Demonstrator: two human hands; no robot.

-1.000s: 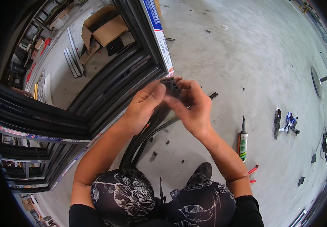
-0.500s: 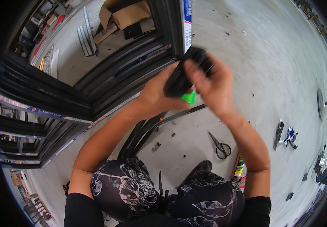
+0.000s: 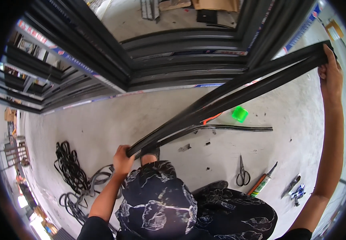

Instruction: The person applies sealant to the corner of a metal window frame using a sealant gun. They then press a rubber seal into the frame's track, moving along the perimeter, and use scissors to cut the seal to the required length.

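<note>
Hands (image 3: pixel 123 161) moved apart, long black strips (image 3: pixel 257 91) between, smooth, perhaps rubber

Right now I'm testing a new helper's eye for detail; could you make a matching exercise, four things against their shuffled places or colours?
1. Wide black strips
2. Scissors
3. Tangle of thin black strip
4. Small squarish piece

A. Bright green
B. On the floor, toward the picture's left edge
C. Held between left hand and right hand
D. Beside the nozzled tube

Pairs: 1-C; 2-D; 3-B; 4-A
</note>
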